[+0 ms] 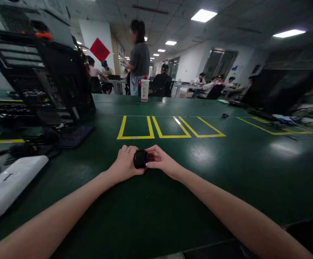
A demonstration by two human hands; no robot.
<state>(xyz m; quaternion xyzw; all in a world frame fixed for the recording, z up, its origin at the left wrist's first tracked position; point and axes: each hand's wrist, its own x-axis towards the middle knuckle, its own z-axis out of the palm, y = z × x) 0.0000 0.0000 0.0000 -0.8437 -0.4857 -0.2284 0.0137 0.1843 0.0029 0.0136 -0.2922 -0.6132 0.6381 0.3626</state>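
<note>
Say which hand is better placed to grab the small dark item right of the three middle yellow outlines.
Probably the right hand: it's nearer the small dark item. The left hand wraps the black object from the left, though the right touches it too.

The sides of the small black object (140, 159) are partly hidden behind the fingers of the left hand (124, 162) and right hand (162, 162), so exactly what it is cannot be told, and the bottom edge cuts off both forearms. The left edge cuts off the white device (17, 181) and the black metal frame (51, 79). The standing person's (140, 57) head is partly pixelated, the lettering on the white cup (145, 90) is too small to read, and the clutter at far right (283, 120) is blurred.
</note>
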